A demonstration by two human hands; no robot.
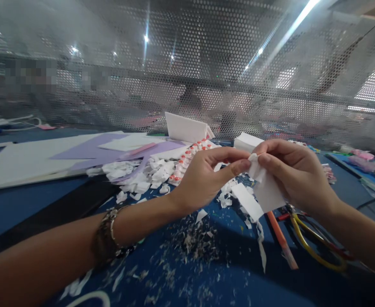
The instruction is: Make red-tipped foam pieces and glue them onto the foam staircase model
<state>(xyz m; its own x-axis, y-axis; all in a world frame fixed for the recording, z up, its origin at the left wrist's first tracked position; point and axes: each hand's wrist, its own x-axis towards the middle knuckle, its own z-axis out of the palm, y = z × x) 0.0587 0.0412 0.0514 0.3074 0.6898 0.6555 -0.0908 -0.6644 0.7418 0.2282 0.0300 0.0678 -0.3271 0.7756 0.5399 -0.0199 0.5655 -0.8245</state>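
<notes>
Between my two hands is a small white piece of paper [269, 192], crumpled at its top edge and hanging flat below. My left hand [206, 175] pinches that crumpled edge between thumb and forefinger. From the other side, my right hand [294, 170] grips the same paper with thumb and curled fingers. Under them on the blue table lie a flat white paper strip [247, 201] and many torn paper scraps [162, 170]. Just behind my left hand is a white piece dotted with red spots [184, 160].
White and purple sheets [79, 147] are stacked at left, beside a black strip [53, 209]. An orange pen [280, 238] and yellow-handled pliers [315, 247] lie at right. Folded white card [186, 128] stands before a perforated metal screen [206, 55]. Colourful fluffy bits [366, 162] sit far right.
</notes>
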